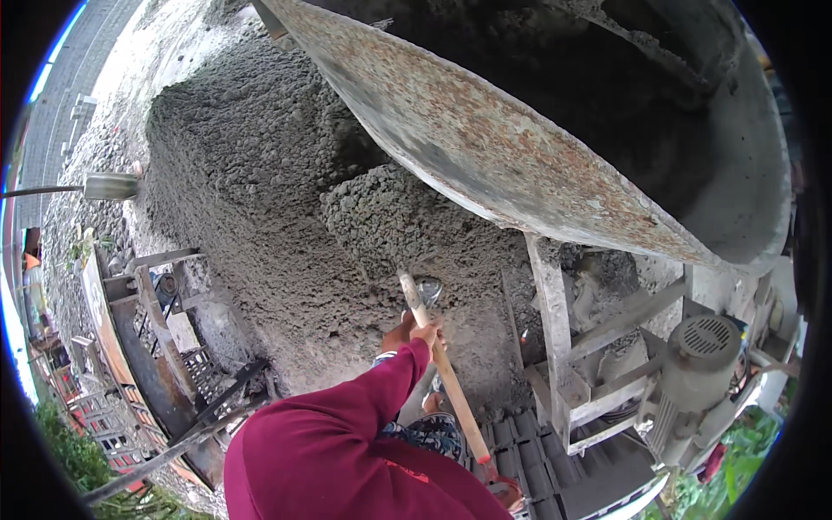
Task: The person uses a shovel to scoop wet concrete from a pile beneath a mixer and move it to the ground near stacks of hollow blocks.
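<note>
A long-handled shovel with a pale wooden shaft and a red grip runs from the lower right up to the grey pile. My left hand, below a maroon sleeve, is closed round the shaft near the blade. Down at the red grip, my right hand is only partly seen, closed at the shaft's end. Wet, lumpy concrete mix is heaped over the blade and hides it. Beyond and to the left spreads the larger pile of the same mix.
A big rusty mixer drum overhangs the far right, its mouth dark. Its metal frame and a motor stand at the right. Left are a metal-framed trough and a small cylinder on a rod. Grey slats lie near the frame.
</note>
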{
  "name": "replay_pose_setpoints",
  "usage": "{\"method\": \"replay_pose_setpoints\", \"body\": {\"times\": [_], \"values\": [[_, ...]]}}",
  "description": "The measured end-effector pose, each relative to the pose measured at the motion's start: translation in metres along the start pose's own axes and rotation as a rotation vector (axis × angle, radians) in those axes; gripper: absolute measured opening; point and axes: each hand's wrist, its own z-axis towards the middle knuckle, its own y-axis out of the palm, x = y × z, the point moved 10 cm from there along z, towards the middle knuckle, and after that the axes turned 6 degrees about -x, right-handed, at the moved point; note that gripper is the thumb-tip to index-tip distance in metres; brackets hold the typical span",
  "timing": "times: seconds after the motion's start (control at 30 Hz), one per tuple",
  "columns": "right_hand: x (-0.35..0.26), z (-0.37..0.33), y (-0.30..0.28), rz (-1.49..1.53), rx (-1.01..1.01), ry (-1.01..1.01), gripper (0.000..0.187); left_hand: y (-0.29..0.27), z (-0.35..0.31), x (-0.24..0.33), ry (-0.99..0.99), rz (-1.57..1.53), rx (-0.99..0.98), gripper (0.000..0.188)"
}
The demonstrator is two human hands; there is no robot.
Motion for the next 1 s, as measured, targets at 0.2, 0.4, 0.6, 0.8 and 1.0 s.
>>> {"method": "replay_pose_setpoints", "body": {"times": [0.2,0.4,0.6,0.8,1.0], "values": [[0.028,0.037,0.004,-0.127,-0.332,-0.036,0.017,-0.105,-0.094,0.026,0.182,-0.087,0.163,0.019],[0.024,0.133,0.116,0.408,-0.691,0.388,0.023,-0.172,-0.130,0.138,0.509,0.183,0.319,0.033],[-0.055,0.086,0.158,0.116,-1.339,0.216,0.033,-0.252,-0.201,0.177,0.853,0.265,0.746,0.056],[0.066,0.122,0.054,0.423,-1.025,-0.081,0.047,-0.284,-0.221,-0.015,0.788,-0.214,0.449,0.054],[0.037,0.032,-0.116,0.582,-0.435,-0.456,0.040,-0.334,-0.205,-0.178,0.649,-0.340,0.652,0.042]]}}
